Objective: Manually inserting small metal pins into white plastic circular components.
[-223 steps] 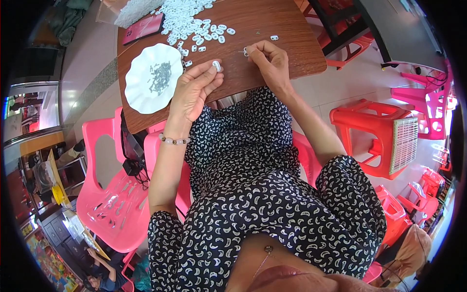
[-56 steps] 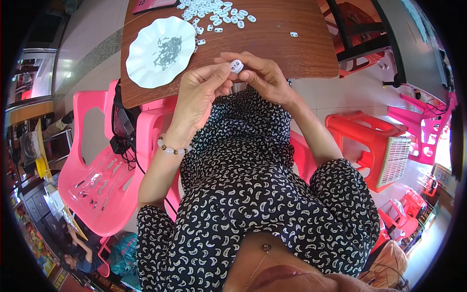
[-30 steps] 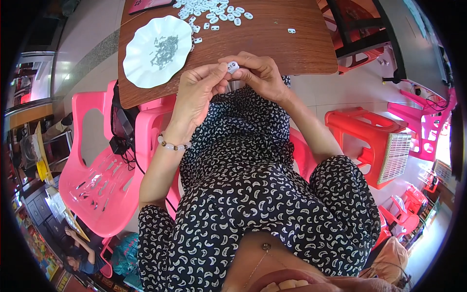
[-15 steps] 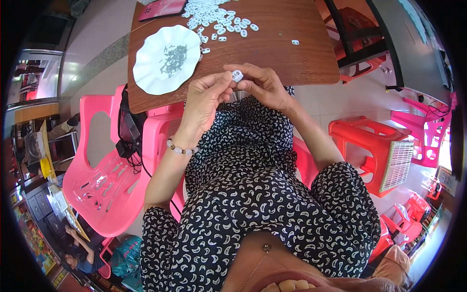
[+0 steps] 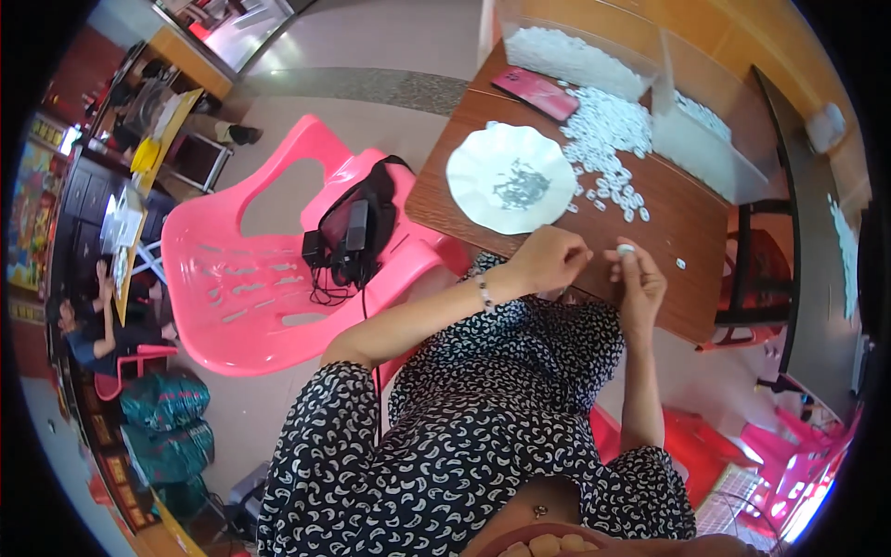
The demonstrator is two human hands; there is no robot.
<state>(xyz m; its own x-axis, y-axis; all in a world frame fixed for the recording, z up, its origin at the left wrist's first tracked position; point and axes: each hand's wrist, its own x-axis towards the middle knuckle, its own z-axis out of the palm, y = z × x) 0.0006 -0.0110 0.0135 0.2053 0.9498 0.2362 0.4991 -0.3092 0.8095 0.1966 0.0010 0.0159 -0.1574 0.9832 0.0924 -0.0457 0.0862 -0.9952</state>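
Note:
My right hand (image 5: 637,283) pinches a small white round part (image 5: 626,249) between its fingertips, just over the near edge of the brown wooden table (image 5: 687,232). My left hand (image 5: 549,261) hovers close beside it with the fingers curled; whether it holds anything I cannot tell. A white scalloped plate (image 5: 510,178) with a small heap of tiny dark metal pieces (image 5: 522,186) lies on the table just beyond my left hand. A loose pile of white round parts (image 5: 608,139) spreads to the right of the plate.
A clear plastic bin (image 5: 580,56) of white parts and a second clear bin (image 5: 701,139) stand at the table's far side, with a red flat phone-like item (image 5: 546,93) beside them. A pink plastic chair (image 5: 269,269) with a black pouch and cables (image 5: 353,237) stands to my left. A person (image 5: 88,320) sits far left.
The view has swung so the table sits up and to the right. My hands, joined on one white part before, have drawn slightly apart, the right one keeping the part.

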